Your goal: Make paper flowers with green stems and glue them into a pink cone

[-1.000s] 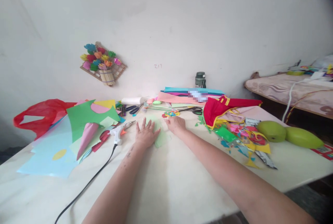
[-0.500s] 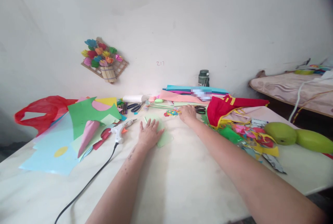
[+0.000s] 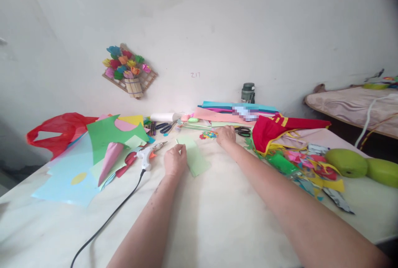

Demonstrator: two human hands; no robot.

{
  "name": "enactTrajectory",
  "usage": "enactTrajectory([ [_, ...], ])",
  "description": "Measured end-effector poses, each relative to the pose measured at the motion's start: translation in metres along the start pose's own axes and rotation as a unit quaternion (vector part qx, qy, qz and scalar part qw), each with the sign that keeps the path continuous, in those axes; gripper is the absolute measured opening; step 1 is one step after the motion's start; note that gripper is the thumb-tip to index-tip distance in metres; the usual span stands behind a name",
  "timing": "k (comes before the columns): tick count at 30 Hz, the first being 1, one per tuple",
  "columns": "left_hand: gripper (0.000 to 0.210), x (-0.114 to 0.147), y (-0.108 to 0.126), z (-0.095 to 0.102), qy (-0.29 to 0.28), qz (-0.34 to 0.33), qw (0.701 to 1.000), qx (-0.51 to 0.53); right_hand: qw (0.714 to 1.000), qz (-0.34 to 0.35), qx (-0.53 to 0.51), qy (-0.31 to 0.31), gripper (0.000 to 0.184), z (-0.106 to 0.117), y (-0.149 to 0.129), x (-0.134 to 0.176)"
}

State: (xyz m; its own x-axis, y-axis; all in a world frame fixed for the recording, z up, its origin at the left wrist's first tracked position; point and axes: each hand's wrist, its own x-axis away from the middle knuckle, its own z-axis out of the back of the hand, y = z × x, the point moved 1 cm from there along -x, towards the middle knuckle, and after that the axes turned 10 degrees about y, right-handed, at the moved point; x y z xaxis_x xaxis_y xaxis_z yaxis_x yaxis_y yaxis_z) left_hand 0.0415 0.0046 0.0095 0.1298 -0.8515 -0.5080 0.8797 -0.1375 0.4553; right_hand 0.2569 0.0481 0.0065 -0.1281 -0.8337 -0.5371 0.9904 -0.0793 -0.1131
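Note:
My left hand (image 3: pixel 175 160) is closed, thumb and finger pinched at the left edge of a light green paper (image 3: pixel 196 159) lying on the table. A short whitish strip shows at that paper's upper left corner. My right hand (image 3: pixel 226 135) reaches farther back, its fingers curled down beside a small heap of colourful paper cutouts (image 3: pixel 208 135). What those fingers hold, if anything, is hidden. Right behind that hand lies a pair of black-handled scissors (image 3: pixel 244 131). To the left of my left hand rests a white glue gun (image 3: pixel 144 158) with a black cord.
Coloured sheets, a pink paper cone (image 3: pixel 108 162) and a red plastic bag (image 3: pixel 59 133) lie at left. More scissors (image 3: pixel 164 127) sit at the back. On the right are red cloth (image 3: pixel 270 133), paper scraps (image 3: pixel 311 168) and green fruits (image 3: pixel 346 162). A bottle (image 3: pixel 248 93) stands by the wall.
My left hand has gone from lying flat and spread over the green paper to a pinch at its left edge, uncovering the sheet. The right hand stays by the cutouts. The view has shifted slightly.

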Motion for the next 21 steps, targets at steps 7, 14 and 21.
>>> enactTrajectory([
  [7, 0.029, 0.003, 0.005, 0.002, 0.025, 0.027, 0.999, 0.025, 0.999, 0.022, -0.026, 0.032, 0.027, 0.002, -0.016, -0.001],
  [14, 0.034, 0.000, -0.006, 0.004, 0.072, 0.097, 0.987, 0.107, 0.996, -0.007, -0.079, 0.042, 0.026, 0.005, -0.036, 0.009],
  [21, 0.027, -0.013, -0.029, -0.004, 0.178, 0.211, 0.931, 0.237, 0.990, -0.069, -0.118, 0.027, 0.030, 0.012, -0.051, 0.017],
])
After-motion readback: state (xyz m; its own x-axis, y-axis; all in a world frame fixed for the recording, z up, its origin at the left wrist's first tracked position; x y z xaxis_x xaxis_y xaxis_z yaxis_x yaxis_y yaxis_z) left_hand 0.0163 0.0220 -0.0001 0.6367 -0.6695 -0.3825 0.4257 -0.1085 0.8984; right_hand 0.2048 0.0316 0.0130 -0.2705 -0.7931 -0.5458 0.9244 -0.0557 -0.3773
